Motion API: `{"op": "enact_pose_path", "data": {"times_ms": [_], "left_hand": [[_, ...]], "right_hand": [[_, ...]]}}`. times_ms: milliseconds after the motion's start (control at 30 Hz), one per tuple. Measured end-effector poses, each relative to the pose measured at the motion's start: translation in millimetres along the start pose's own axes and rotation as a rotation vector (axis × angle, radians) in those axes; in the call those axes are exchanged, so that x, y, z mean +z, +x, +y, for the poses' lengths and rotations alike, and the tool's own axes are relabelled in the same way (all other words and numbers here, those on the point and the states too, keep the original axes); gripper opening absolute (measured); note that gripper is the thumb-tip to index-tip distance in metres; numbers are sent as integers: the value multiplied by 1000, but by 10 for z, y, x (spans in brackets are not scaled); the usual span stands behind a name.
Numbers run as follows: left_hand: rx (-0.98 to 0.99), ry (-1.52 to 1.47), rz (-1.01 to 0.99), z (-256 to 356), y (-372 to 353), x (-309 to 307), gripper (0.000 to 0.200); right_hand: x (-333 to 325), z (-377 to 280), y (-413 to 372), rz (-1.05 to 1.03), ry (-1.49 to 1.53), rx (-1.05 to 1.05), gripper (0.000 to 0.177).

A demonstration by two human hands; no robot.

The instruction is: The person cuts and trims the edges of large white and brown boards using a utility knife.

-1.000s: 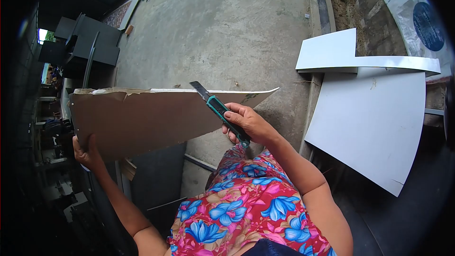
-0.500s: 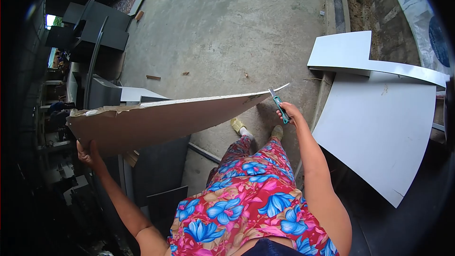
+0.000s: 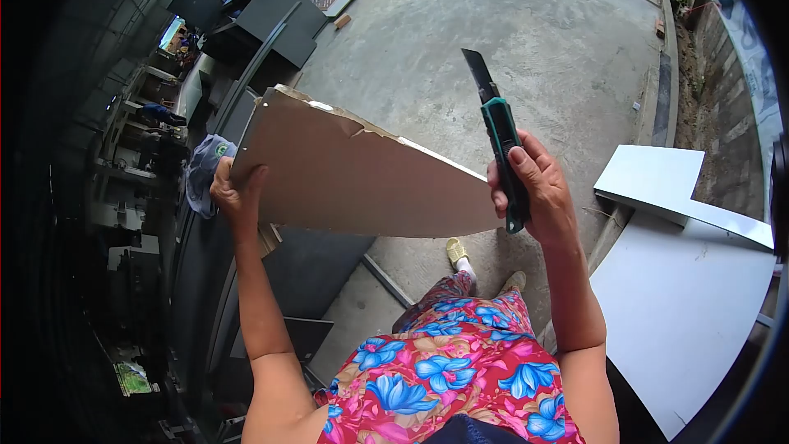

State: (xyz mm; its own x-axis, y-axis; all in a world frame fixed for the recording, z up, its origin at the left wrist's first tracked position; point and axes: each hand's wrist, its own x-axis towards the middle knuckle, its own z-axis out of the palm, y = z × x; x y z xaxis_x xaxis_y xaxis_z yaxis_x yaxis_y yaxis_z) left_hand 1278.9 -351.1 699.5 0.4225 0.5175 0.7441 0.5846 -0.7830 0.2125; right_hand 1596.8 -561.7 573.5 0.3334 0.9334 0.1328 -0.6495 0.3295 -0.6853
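My left hand grips the near left corner of a large brownish board, thumb on its face. The board is held up at a slant and narrows toward the right. Its upper edge is ragged, with pale torn bits along it. In my right hand is a utility knife with a black and green handle. Its dark blade is extended and points up and away from me. The knife is raised beside the board's narrow right end.
White curved panels lie at the right by a low wall. Dark grey panels are stacked at the far left. A grey cloth hangs behind my left hand. The concrete floor stretches ahead, with a small wood block on it.
My right hand has lifted the knife up and closer to me, away from the board's edge. The board has been raised at its left end, and the view has turned left.
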Motion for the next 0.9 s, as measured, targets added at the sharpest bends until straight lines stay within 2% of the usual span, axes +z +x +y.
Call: {"op": "enact_pose_path", "data": {"times_ms": [100,200,333,433,633,667,733,767,833,900], "left_hand": [[17,9,12,-65,24,46,33],[51,93,11,-74,52,50,31],[0,-60,-13,-74,51,49,28],[-43,-34,-12,-229,-13,-21,24],[-112,-69,22,-776,-182,-199,25],[-109,-43,31,-887,-210,-234,27],[-249,-132,16,-939,-245,-279,33],[-317,-172,9,-979,-252,-322,37],[-318,-121,-9,-1315,-320,-455,42],[-320,-96,-3,-1590,-420,-573,45]], "right_hand": [[579,-122,14,-217,76,64,36],[731,65,102,-270,99,153,32],[233,611,56,-177,290,332,30],[-382,933,-188,-72,382,466,23],[-1891,1967,-865,318,229,518,23],[-2167,2184,-972,438,114,537,24],[-2502,2440,-1119,667,-117,575,26],[-2568,2496,-1162,661,-113,541,27],[-2539,2445,-1180,645,-106,476,30],[-2303,2221,-1087,472,-38,441,41]]}}
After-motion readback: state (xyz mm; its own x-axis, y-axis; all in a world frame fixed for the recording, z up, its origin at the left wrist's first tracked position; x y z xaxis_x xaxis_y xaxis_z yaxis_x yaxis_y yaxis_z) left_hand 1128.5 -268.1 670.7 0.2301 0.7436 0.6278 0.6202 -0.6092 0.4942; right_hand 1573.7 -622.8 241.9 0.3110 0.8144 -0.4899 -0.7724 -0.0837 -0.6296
